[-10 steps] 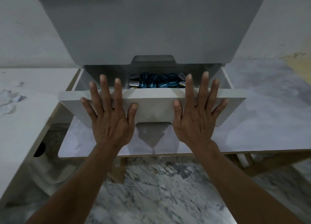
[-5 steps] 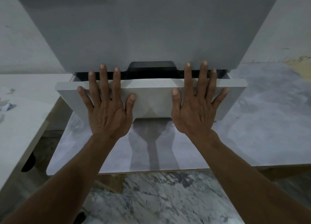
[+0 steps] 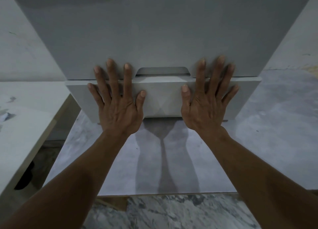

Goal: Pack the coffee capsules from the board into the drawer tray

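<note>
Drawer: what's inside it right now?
Can't see inside. The drawer is pushed in under the cabinet, left hand and right hand flat on its front. Contents are hidden.

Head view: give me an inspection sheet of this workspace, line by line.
Surface: grey marbled table, bare in front of the unit.
Job's things: drawer nearly flush with the drawer unit; no capsules or board visible.
Clutter: crumpled scrap on the side table.
Grippers: left hand and right hand flat on the drawer front, fingers spread, holding nothing.
Cables: nothing seen.
Surroundings: pale wall behind, marbled floor below.
</note>
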Demonstrator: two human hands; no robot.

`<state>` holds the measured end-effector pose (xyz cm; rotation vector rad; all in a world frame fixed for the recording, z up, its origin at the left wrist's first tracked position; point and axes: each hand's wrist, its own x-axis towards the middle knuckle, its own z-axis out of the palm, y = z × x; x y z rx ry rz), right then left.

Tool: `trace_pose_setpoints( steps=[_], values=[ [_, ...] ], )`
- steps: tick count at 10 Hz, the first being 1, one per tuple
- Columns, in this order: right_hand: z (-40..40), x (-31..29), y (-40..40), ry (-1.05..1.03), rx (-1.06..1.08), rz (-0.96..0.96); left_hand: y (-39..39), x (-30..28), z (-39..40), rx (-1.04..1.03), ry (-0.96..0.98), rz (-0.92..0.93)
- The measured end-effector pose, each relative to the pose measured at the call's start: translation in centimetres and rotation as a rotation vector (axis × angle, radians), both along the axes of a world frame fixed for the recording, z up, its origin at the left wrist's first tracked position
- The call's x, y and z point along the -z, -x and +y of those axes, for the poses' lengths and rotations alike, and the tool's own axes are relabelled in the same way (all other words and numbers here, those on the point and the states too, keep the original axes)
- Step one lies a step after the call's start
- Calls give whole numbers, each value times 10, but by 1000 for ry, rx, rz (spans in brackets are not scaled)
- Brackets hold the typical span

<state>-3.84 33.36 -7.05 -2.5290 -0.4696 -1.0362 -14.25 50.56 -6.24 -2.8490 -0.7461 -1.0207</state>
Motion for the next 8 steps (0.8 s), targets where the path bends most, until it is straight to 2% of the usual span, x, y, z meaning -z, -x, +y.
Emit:
trace_pose_setpoints(
  steps=[2, 4, 7, 8],
  values=[
    [6, 9, -16, -9, -29, 22, -12, 7, 5, -11, 21, 11],
    [-14, -8, 11, 39, -119, 139, 12, -9, -11, 22, 82, 69],
    [-96, -105, 131, -136, -325, 470, 122, -105, -93, 106, 249, 107],
    [-136, -134, 190, -255, -303, 702, 180, -132, -138, 180, 429, 156]
  ],
)
